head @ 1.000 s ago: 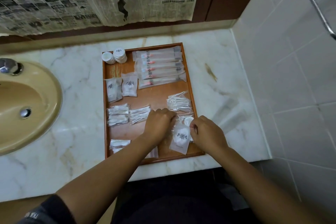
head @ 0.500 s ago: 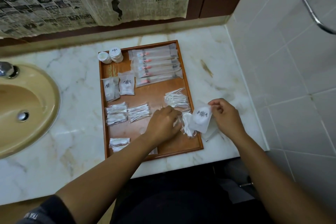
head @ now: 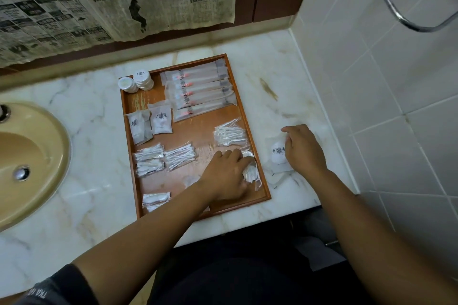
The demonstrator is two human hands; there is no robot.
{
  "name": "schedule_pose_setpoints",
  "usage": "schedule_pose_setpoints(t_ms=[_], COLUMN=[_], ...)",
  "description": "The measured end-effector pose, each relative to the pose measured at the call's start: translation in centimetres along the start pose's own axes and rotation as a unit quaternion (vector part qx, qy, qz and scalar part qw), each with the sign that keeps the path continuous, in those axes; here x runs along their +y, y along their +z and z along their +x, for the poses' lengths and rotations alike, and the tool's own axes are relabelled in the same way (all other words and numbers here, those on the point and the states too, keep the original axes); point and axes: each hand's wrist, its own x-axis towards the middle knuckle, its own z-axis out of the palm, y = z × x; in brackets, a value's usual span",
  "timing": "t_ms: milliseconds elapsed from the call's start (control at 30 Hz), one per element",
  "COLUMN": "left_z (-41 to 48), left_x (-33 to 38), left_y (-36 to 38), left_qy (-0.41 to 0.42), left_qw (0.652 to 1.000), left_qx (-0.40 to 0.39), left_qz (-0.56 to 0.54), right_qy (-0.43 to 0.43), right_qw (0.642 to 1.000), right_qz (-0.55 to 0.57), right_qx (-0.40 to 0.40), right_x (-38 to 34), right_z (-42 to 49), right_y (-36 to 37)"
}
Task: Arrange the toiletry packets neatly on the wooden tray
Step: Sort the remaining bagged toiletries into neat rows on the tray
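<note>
The left hand (head: pixel 226 176) rests on the rectangular wooden tray (head: pixel 257 171), fingers curled around a clear packet of white floss picks (head: pixel 251 173). Right hand (head: pixel 303 150) fingers lie spread, pressing a white round-logo sachet (head: pixel 277 156) onto the marble desk (head: pixel 285 96), just beside the tray.
</note>
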Motion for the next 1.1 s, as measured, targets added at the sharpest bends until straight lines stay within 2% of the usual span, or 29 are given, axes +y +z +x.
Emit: schedule_pose_setpoints(t_ms=[133,200,333,633,833,967,1100], left_z=[0.2,0.4,0.7,-0.7,-2.4,-4.1,-6.9], left_x=[-1.6,-2.1,-2.2,-4.0,-4.9,-5.4,-6.5], left_y=[-0.1,0.1,0.4,1.1,0.9,0.3,-0.1], left_qy=[0.052,0.071,0.094,0.156,0.101,0.056,-0.011], left_qw=[0.998,0.996,0.991,0.979,0.980,0.973,0.969], left_qx=[0.028,0.044,0.069,0.129,0.152,0.156,0.153], left_qz=[0.020,0.038,0.060,0.022,-0.077,-0.161,-0.196], right_qy=[-0.034,-0.066,-0.061,0.000,-0.026,-0.053,-0.048], right_qw=[0.998,0.997,0.993,0.994,0.994,0.990,0.981], right_qz=[-0.025,-0.035,-0.090,-0.094,0.038,0.072,0.134], right_qx=[0.055,0.029,-0.052,-0.052,-0.103,-0.106,-0.136], right_x=[-1.9,-3.2,-5.6,-6.5,-7.9,-8.9,-10.7], right_z=[-2.6,-4.7,-8.2,-9.1,-8.8,-8.2,-7.0], right_y=[0.1,0.7,2.9,4.1,3.4,3.7,4.1])
